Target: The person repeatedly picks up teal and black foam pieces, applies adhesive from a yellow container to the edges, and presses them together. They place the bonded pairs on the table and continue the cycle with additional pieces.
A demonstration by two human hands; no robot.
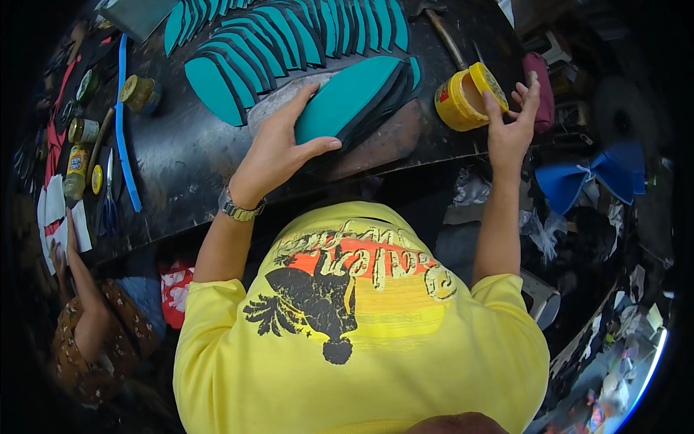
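Note:
A thick stack of teal, leaf-shaped sole pieces (350, 101) with dark undersides lies near the table's front edge. My left hand (285, 141) closes round its left end, thumb on the near side and index finger on the far side; the other fingers are hidden. To the right, a yellow tub (459, 105) stands tilted with its mouth uncovered. Its yellow lid (488, 85) leans up at the rim. Beside that lid is my right hand (512, 119), fingers apart, with the thumb overlapping the lid's lower edge. I cannot tell whether it bears on the lid.
Rows of overlapping teal pieces (282, 43) spread over the dark table (181, 170). A hammer (446, 40) lies behind the tub. Jars (139, 95), scissors (109, 195) and a blue strip (126, 130) lie left. Another person's arm (85, 271) reaches in at lower left.

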